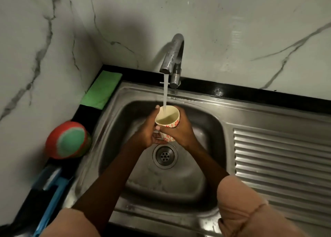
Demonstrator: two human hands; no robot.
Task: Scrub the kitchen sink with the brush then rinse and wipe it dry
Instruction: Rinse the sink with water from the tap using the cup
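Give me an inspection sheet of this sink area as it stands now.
Surface: steel sink set in a black counter; ribbed drainboard on the right; drain uncovered.
Job's things: blue brush lies on the counter left of the basin, blurred; folded green cloth at the back left corner; tap running into a cup.
Clutter: red and green round thing on the left counter.
Grippers: left hand and right hand both hold the cup under the stream, above the basin.
Cables: nothing seen.
Surroundings: marbled white wall behind and to the left.
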